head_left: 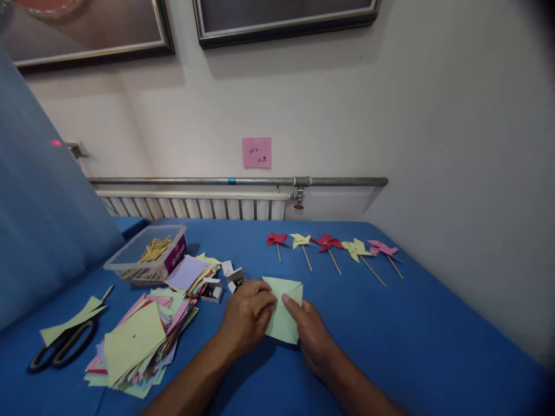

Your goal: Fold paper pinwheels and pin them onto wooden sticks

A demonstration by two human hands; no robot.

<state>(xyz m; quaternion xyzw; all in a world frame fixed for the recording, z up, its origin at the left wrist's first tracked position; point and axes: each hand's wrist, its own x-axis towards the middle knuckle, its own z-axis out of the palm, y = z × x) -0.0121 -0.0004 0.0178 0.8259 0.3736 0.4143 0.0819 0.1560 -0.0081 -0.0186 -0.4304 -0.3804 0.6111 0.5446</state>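
A square of pale green paper (282,323) with cuts or creases running in from its corners is held up over the blue table. My left hand (249,315) grips its left edge, fingers curled and pressed together. My right hand (313,332) pinches the right side, thumb on the front and fingers behind. Just beyond my left hand stand small open boxes (211,290) of dark metal pins or tacks. Finished paper pinwheels on sticks, among them a red pinwheel (327,243) and a pink pinwheel (383,248), lie in a row at the back right.
Left of my arm lies a messy pile of coloured paper squares (134,341), with another stack (187,273) behind it. A clear plastic box (150,266) holds wooden sticks. Black-handled scissors (76,346) lie far left under a paper strip. A radiator (195,207) and pipe run behind the table.
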